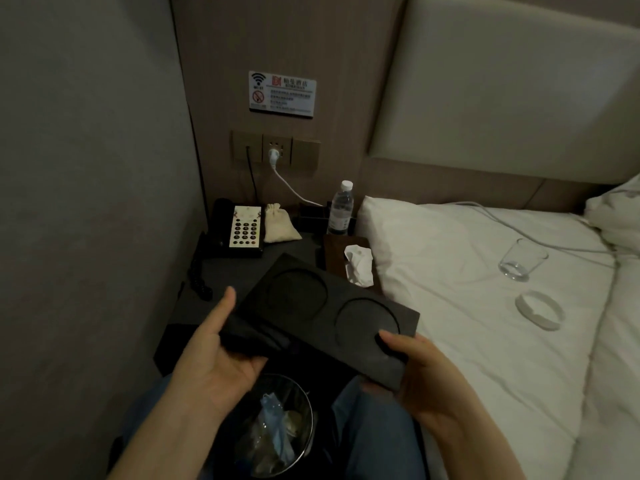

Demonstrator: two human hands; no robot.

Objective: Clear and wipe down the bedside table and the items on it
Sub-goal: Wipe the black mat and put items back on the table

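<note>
I hold a black tray [322,306] with two round recesses above my lap. My right hand [420,372] grips its near right corner, thumb on top. My left hand [218,348] holds a dark cloth [249,336] against the tray's left end. Behind the tray, the dark bedside table [221,275] carries a telephone [239,228], a beige drawstring pouch [278,223], a water bottle [341,209], a small dark holder [311,216] and a wooden tissue box [346,254] with a tissue sticking out.
A bin [277,424] lined with plastic stands between my knees, holding rubbish. On the white bed [467,306] lie a drinking glass [521,259], a clear round ashtray [538,310] and a white cable. Wall sockets [275,150] sit above the table. A wall closes the left side.
</note>
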